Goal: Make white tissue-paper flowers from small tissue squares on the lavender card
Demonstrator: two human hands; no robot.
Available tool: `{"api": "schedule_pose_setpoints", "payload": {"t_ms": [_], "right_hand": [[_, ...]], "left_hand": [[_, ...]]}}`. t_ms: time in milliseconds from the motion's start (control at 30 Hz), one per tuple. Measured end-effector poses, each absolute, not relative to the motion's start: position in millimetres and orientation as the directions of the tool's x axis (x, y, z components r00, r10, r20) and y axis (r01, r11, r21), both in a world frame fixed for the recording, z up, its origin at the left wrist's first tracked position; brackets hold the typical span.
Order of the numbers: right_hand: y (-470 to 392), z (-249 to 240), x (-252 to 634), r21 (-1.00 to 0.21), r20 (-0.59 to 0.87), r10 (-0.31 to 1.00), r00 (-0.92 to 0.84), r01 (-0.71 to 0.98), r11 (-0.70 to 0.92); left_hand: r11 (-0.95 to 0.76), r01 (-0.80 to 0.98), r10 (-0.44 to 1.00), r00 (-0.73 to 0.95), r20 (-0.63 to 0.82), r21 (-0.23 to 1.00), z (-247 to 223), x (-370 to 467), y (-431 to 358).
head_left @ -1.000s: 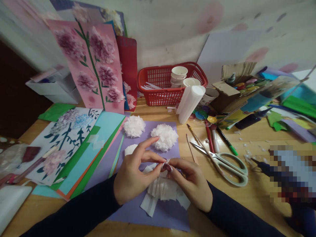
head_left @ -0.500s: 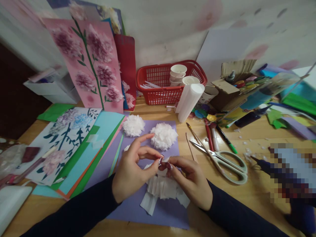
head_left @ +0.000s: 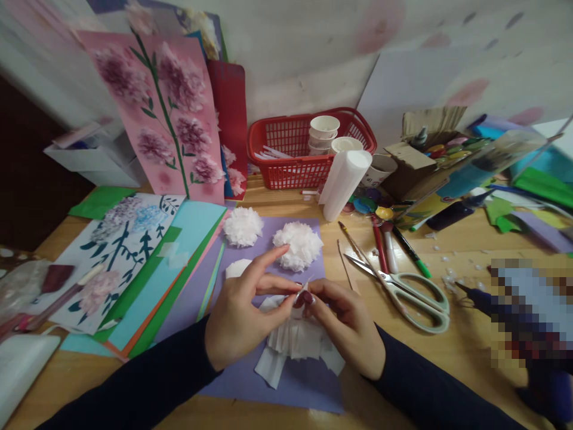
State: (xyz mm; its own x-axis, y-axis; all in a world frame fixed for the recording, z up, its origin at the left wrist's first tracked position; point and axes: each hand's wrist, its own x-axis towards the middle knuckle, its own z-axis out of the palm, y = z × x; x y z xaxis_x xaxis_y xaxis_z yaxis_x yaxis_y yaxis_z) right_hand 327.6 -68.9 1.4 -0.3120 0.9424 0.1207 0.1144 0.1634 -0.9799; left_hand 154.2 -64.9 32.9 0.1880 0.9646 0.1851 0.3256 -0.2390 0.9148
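Observation:
My left hand [head_left: 250, 307] and my right hand [head_left: 342, 319] meet over a purple sheet [head_left: 286, 388], both pinching one small piece of white tissue paper [head_left: 303, 289] between thumbs and fingertips. My left index finger stretches out above the pinch. Beneath the hands lies a pile of cut white tissue strips [head_left: 290, 340]. Beyond them, two fluffy white paper pompoms [head_left: 297, 246] rest on the sheet. A white disc [head_left: 237, 268], partly hidden by my left hand, lies left of the larger pompom.
Scissors [head_left: 398, 289], brushes and a pen lie to the right, with a glue gun [head_left: 478, 298] farther over. A white paper roll [head_left: 347, 185] stands before a red basket [head_left: 290, 173] holding cups. Coloured sheets [head_left: 197, 227] and flower pictures [head_left: 156, 119] fill the left.
My left hand has shifted slightly down, and its fingers have drawn together around the tissue piece. More of the white disc shows beside it. My right hand stays nearly in place.

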Motion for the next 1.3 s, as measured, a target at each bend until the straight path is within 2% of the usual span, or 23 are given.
{"api": "schedule_pose_setpoints", "payload": {"t_ms": [167,467,667,900,1300], "right_hand": [[-69.3,1.3,327.8,-0.982,0.099,0.942,-0.32,0.122,0.145],[-68.3,0.1,326.4,-0.963,0.162,0.932,-0.325,0.155,0.221],[-69.9,0.3,327.6,-0.977,0.136,0.939,-0.317,0.114,0.18],[-70.6,1.6,327.4,-0.978,0.125,0.941,-0.314,0.12,0.17],[-69.4,-1.6,327.8,-0.959,0.185,0.93,-0.318,0.15,0.242]], "left_hand": [[-0.236,0.352,0.967,0.174,0.184,0.906,32.5,154.4,-64.4],[-0.24,0.385,0.965,0.193,0.177,0.891,33.4,152.2,-62.8],[-0.33,0.417,0.94,0.223,0.257,0.847,32.6,151.6,-65.3],[-0.331,0.419,0.941,0.216,0.261,0.845,30.7,151.6,-66.2],[-0.357,0.468,0.933,0.212,0.29,0.808,30.9,152.0,-65.7]]}}
